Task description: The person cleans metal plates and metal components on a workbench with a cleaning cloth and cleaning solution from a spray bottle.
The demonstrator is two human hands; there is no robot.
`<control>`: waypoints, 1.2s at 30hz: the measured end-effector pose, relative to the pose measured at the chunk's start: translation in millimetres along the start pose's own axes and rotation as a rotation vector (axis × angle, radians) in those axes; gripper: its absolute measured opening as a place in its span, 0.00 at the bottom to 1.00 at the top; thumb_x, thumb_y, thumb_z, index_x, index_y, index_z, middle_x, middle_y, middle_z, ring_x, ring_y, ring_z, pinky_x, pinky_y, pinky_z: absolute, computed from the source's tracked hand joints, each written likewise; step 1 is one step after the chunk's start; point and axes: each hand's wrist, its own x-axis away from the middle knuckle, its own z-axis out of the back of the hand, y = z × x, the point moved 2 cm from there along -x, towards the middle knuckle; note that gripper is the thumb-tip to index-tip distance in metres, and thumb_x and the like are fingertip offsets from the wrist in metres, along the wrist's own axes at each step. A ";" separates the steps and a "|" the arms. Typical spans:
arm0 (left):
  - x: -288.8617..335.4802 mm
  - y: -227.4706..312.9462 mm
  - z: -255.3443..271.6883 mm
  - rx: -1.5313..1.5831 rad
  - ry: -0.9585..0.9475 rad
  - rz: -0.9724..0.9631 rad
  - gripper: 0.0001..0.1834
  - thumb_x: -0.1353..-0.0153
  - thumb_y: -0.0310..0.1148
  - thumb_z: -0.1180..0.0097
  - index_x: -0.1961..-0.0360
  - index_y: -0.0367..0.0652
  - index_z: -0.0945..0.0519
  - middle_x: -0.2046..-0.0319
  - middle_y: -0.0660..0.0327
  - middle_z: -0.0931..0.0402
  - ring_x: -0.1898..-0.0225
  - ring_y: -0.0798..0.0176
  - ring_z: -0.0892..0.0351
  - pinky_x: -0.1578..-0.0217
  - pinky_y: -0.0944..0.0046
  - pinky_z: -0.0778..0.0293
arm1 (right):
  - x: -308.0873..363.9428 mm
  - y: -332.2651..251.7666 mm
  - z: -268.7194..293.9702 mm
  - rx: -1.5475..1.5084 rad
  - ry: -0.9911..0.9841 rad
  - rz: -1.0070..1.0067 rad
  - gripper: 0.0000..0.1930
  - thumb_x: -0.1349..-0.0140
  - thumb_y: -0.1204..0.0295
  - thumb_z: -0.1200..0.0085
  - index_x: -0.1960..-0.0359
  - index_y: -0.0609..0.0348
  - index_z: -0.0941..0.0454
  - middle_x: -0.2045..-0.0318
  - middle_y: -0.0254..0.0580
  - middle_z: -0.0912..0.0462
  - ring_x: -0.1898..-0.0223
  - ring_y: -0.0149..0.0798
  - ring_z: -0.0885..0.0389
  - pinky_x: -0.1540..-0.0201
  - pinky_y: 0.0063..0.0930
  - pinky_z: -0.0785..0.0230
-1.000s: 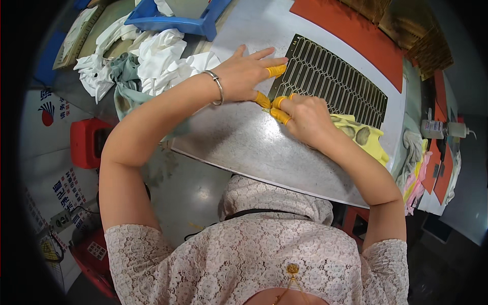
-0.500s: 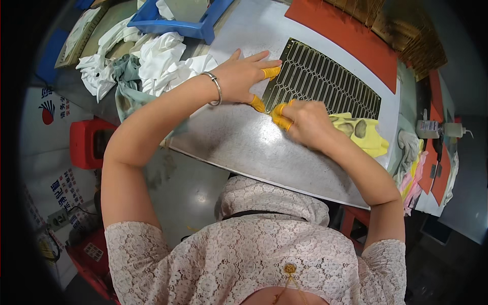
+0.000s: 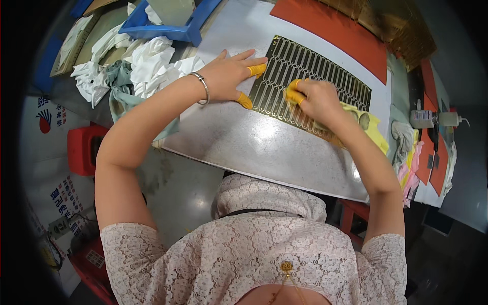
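Left hand (image 3: pixel 227 77), fingers spread, rests 2 yellow-covered digits (image 3: pixel 257 69) against a flat, dark, loop-patterned rectangular panel (image 3: pixel 300 67); right hand (image 3: pixel 319 100) curls over it, whether gripping anything unclear.

Blue tray (image 3: pixel 162 33) near white cloths (image 3: pixel 149 66)

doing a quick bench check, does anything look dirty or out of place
Yes: the yellow cloth by the right hand has dark blotches that stand out against its bright fabric, so it looks stained.
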 end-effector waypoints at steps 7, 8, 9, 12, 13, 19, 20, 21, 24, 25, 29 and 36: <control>-2.8 4.9 0.2 -0.054 -0.051 0.019 0.39 0.59 0.43 0.39 0.44 0.46 0.38 0.38 0.69 0.54 0.36 0.59 0.57 0.45 0.40 0.46 | 17.1 3.0 1.5 0.028 -0.021 0.080 0.07 0.50 0.65 0.48 0.73 0.53 0.23 0.81 0.39 0.24 0.78 0.40 0.25 0.76 0.34 0.32; -3.6 5.4 -1.4 -0.069 -0.072 0.025 0.41 0.61 0.40 0.38 0.43 0.46 0.39 0.38 0.70 0.54 0.37 0.59 0.56 0.46 0.42 0.44 | 25.5 -2.0 -0.6 0.028 -0.057 0.108 0.07 0.50 0.66 0.48 0.74 0.53 0.23 0.81 0.39 0.24 0.78 0.40 0.24 0.76 0.34 0.32; -4.7 6.1 -2.6 -0.087 -0.080 0.025 0.41 0.61 0.41 0.37 0.43 0.45 0.39 0.38 0.70 0.54 0.37 0.58 0.55 0.47 0.43 0.42 | 33.2 -9.2 -0.8 0.042 -0.097 0.145 0.07 0.50 0.66 0.48 0.74 0.54 0.23 0.81 0.39 0.24 0.79 0.40 0.24 0.76 0.34 0.32; -6.1 3.8 0.8 -0.102 -0.052 0.022 0.41 0.61 0.38 0.37 0.44 0.44 0.39 0.38 0.69 0.54 0.38 0.58 0.53 0.50 0.50 0.37 | 25.6 14.9 8.0 0.013 -0.001 0.059 0.07 0.50 0.66 0.48 0.75 0.55 0.23 0.82 0.39 0.25 0.79 0.40 0.25 0.77 0.33 0.33; -5.1 5.0 0.4 -0.096 -0.064 0.027 0.41 0.61 0.38 0.37 0.44 0.43 0.39 0.38 0.69 0.54 0.38 0.58 0.53 0.50 0.51 0.37 | 31.5 12.8 4.8 0.008 -0.018 0.105 0.07 0.50 0.66 0.48 0.75 0.55 0.23 0.81 0.39 0.24 0.79 0.40 0.25 0.77 0.33 0.33; -6.0 6.5 1.1 -0.109 -0.083 0.030 0.43 0.62 0.39 0.37 0.42 0.45 0.42 0.37 0.69 0.54 0.38 0.57 0.53 0.47 0.51 0.39 | 39.4 27.6 7.8 -0.026 -0.122 -0.003 0.06 0.48 0.66 0.55 0.74 0.51 0.26 0.80 0.39 0.25 0.78 0.42 0.25 0.75 0.37 0.34; -6.6 5.7 -1.5 -0.094 -0.089 0.024 0.43 0.62 0.39 0.37 0.42 0.45 0.42 0.37 0.69 0.55 0.38 0.57 0.54 0.47 0.50 0.40 | 44.4 30.2 3.3 0.006 -0.108 0.043 0.06 0.49 0.66 0.55 0.74 0.51 0.27 0.80 0.39 0.24 0.77 0.42 0.25 0.74 0.37 0.34; -5.6 7.3 -1.3 -0.043 -0.095 -0.004 0.44 0.62 0.40 0.37 0.42 0.47 0.43 0.37 0.69 0.56 0.37 0.57 0.54 0.46 0.49 0.41 | 56.6 14.3 4.6 0.063 -0.208 0.143 0.06 0.50 0.67 0.54 0.72 0.50 0.26 0.79 0.38 0.23 0.76 0.41 0.24 0.74 0.37 0.33; -6.4 9.3 4.5 -0.093 -0.066 0.008 0.44 0.63 0.39 0.36 0.42 0.46 0.43 0.37 0.69 0.55 0.38 0.57 0.54 0.47 0.53 0.39 | 53.5 33.6 14.1 0.029 -0.031 0.029 0.04 0.54 0.70 0.52 0.75 0.53 0.26 0.82 0.41 0.24 0.77 0.44 0.24 0.75 0.38 0.34; -6.6 6.6 2.7 -0.078 -0.040 -0.007 0.45 0.64 0.37 0.36 0.42 0.45 0.43 0.37 0.70 0.55 0.38 0.57 0.54 0.47 0.57 0.37 | 52.2 48.5 24.8 0.015 0.002 -0.019 0.04 0.54 0.70 0.52 0.77 0.54 0.26 0.82 0.42 0.25 0.77 0.44 0.24 0.75 0.39 0.34; -2.8 8.0 1.3 -0.025 -0.074 0.010 0.40 0.60 0.36 0.39 0.43 0.45 0.41 0.37 0.69 0.55 0.38 0.56 0.53 0.48 0.46 0.38 | 83.6 21.0 12.6 0.021 -0.164 0.143 0.09 0.49 0.63 0.50 0.73 0.53 0.23 0.78 0.40 0.23 0.77 0.42 0.24 0.74 0.32 0.33; -6.0 14.3 9.0 0.013 -0.082 0.003 0.41 0.63 0.35 0.37 0.44 0.43 0.41 0.38 0.69 0.55 0.38 0.55 0.52 0.47 0.57 0.37 | 105.6 52.8 16.7 -0.013 -0.064 0.083 0.08 0.48 0.64 0.51 0.75 0.53 0.24 0.79 0.41 0.24 0.76 0.44 0.25 0.74 0.35 0.34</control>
